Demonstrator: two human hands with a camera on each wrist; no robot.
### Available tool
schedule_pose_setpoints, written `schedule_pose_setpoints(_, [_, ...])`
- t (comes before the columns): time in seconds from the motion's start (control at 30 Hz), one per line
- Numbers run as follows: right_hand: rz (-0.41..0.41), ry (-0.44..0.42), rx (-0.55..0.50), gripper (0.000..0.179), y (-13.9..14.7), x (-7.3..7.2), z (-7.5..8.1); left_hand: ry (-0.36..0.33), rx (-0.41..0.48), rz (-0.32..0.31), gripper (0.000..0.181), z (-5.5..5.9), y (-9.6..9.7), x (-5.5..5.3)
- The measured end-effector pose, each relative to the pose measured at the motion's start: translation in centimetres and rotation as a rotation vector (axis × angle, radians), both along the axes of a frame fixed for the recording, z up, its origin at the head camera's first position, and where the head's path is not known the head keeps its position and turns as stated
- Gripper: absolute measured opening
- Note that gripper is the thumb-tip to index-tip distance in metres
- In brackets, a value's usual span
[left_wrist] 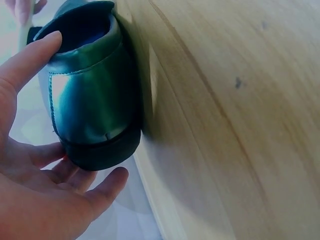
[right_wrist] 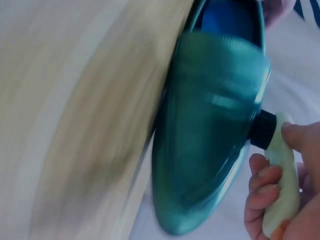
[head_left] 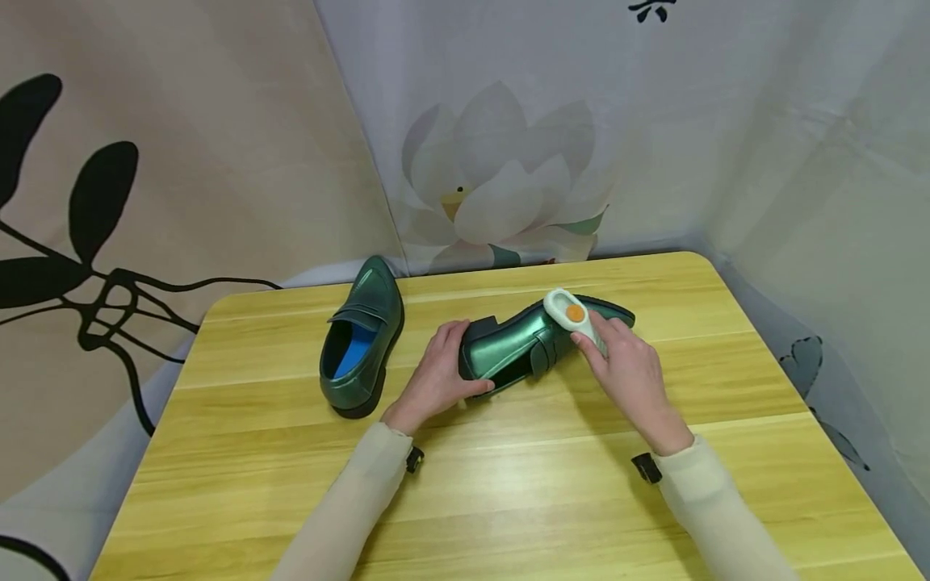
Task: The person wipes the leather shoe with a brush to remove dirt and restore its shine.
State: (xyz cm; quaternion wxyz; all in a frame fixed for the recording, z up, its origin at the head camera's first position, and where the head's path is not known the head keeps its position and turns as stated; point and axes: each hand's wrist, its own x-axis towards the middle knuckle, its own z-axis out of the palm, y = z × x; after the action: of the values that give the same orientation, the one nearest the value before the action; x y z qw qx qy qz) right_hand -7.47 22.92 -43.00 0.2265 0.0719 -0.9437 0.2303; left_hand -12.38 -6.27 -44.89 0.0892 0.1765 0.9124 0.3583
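A shiny green loafer (head_left: 504,345) lies on its side on the table, its opening toward the person and its toe to the right. My left hand (head_left: 436,373) holds it at the heel, thumb on the collar; in the left wrist view the fingers (left_wrist: 107,187) reach around the heel's back. Between the fingers and thumb of my right hand (head_left: 630,373) is a small brush (head_left: 558,301) with a pale handle and an orange spot. Its black bristles (right_wrist: 263,130) meet the upper side of the loafer, near the strap, in the right wrist view.
Another green loafer (head_left: 374,294) with a blue insole (head_left: 355,352) stands upright to the left, toe toward the back. Both are on a light wooden table (head_left: 523,508). A fabric curtain (head_left: 291,145) with printed flowers and leaves hangs behind the table.
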Motion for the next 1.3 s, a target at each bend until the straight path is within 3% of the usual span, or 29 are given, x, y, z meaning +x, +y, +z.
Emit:
schedule_pose_setpoints(0.3, [-0.11,-0.198,-0.03,0.048,6.5,0.7,0.3,0.005,0.006,-0.006,0.105,0.0,-0.1,0.0])
schedule_pose_setpoints(0.53, [-0.104,-0.283,-0.017,0.05,8.2,1.3,0.0,0.015,0.005,-0.005,0.103,-0.2,-0.4,0.2])
schedule_pose_setpoints(0.8, [-0.056,-0.167,-0.013,0.047,5.9,0.2,0.6,0.022,0.008,-0.006,0.104,-0.4,0.0,0.0])
schedule_pose_setpoints(1.03, [0.024,-0.061,0.087,0.042,2.4,-0.7,1.2,0.03,0.016,-0.016,0.106,-0.5,0.0,0.1])
schedule_pose_setpoints(1.17, [0.104,-0.008,0.174,0.043,0.3,-0.7,1.2,-0.034,0.026,-0.012,0.114,-0.5,-0.4,0.3])
schedule_pose_setpoints(1.3, [0.084,0.013,0.19,0.045,-0.4,-0.5,1.1,-0.11,0.003,-0.023,0.127,-0.4,-0.8,0.3])
